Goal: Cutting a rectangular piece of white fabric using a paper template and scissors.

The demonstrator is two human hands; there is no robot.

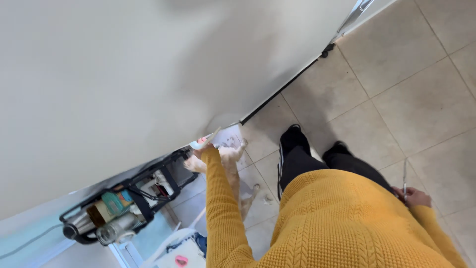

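You are gripping a thin rod in your right hand at your side, while your left hand, its fingers hidden, is reaching toward a white item above the cat

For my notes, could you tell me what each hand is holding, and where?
The right hand grips a thin silvery rod at its lower end. The left hand is mostly hidden; cannot tell.

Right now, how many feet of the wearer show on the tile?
2. Left foot in a black sock or shoe, on the floor tiles near the white door's lower edge; right foot beside it, apart. A light-coloured animal stands by the left leg.
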